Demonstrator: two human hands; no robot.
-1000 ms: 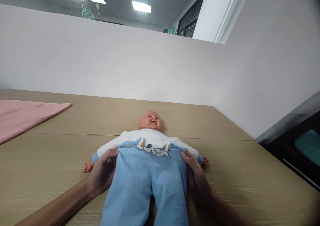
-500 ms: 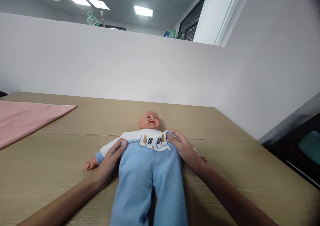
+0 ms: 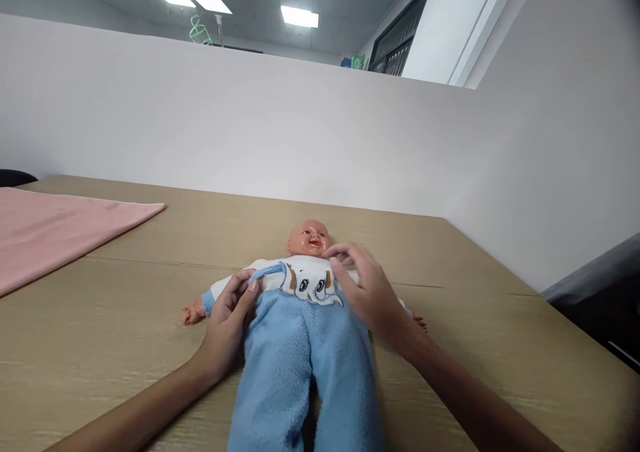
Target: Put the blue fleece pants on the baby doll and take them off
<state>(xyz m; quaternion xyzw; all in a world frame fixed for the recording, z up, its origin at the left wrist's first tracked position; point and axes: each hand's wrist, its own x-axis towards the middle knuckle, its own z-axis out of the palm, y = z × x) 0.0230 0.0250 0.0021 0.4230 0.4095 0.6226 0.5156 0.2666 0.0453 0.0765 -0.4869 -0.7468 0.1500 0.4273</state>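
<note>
A baby doll (image 3: pixel 309 237) lies on its back on the wooden table (image 3: pixel 125 305), head away from me. It wears a white top and light blue fleece overalls (image 3: pixel 300 365) with an elephant bib (image 3: pixel 306 280). My left hand (image 3: pixel 230 322) rests at the doll's left side, fingers pinched on the blue shoulder strap (image 3: pixel 264 271). My right hand (image 3: pixel 367 292) is at the doll's right shoulder, fingers curled on the fabric near the neck; what they pinch is hidden.
A pink cloth (image 3: pixel 55 229) lies flat at the table's far left. A white partition wall (image 3: pixel 250 125) runs along the back and right. A dark shelf unit (image 3: pixel 600 312) stands beyond the table's right edge.
Both hands have slid up from the doll's waist to its chest and shoulders, pulling the overalls' bib up so the elephant shows fully. The left hand has taken the blue strap.
</note>
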